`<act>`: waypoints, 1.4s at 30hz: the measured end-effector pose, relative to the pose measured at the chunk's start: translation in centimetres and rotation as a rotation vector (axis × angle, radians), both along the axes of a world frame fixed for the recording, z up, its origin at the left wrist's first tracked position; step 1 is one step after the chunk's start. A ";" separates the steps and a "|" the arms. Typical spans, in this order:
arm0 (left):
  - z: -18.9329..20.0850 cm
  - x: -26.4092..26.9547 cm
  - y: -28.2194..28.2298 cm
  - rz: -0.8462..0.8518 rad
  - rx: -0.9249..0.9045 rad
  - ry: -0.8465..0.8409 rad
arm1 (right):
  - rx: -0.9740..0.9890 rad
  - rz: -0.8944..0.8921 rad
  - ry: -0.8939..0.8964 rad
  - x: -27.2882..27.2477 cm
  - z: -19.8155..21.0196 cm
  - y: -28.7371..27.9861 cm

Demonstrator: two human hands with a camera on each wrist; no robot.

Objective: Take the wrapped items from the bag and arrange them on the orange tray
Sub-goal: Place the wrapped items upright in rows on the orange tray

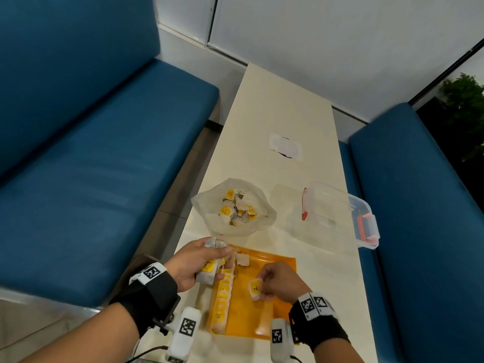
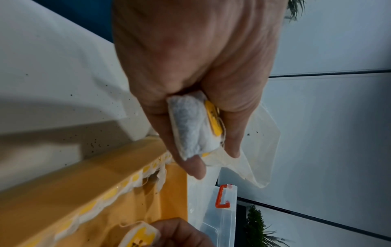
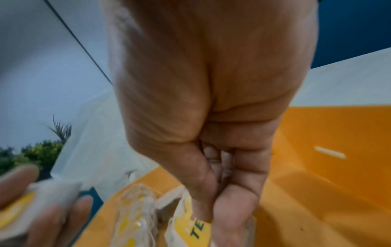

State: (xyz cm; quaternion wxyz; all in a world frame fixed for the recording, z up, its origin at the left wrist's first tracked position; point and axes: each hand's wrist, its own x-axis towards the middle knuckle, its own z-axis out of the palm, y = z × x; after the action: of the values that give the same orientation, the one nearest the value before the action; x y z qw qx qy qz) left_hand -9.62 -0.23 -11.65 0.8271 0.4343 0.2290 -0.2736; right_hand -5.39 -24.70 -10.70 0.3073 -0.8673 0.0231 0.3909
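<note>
The orange tray [image 1: 269,310] lies on the table's near end with a row of wrapped tea bags [image 1: 222,297] along its left side. My left hand [image 1: 207,260] hovers over the tray's far left corner and grips a bunch of wrapped tea bags [image 2: 192,128]. My right hand [image 1: 264,286] is above the middle of the tray and pinches one wrapped tea bag [image 1: 255,288] with a yellow tag [image 3: 192,229]. Beyond the tray sits the open clear plastic bag [image 1: 233,205] holding several more wrapped tea bags.
A clear plastic box [image 1: 340,213] with red clips lies on its side at the table's right edge. A white paper label [image 1: 285,147] sits further up the table. Blue benches [image 1: 104,153] flank the narrow table on both sides.
</note>
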 end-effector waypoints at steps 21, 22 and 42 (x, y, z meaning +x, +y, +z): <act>0.1 0.0 0.0 -0.015 0.007 -0.016 | 0.202 -0.384 -0.161 0.2 -3.6 3.3; 0.1 0.0 0.0 -0.014 0.006 -0.016 | 0.205 -0.389 -0.168 0.2 -3.7 3.3; 0.2 0.3 -0.3 -0.019 0.038 -0.023 | -0.085 -0.521 -0.306 0.6 -3.9 5.0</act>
State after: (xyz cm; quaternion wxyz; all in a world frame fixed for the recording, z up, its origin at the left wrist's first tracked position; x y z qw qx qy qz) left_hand -9.31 -0.54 -11.50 0.8187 0.4551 0.2204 -0.2722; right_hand -4.77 -19.68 -14.64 0.3608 -0.8930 0.2145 0.1625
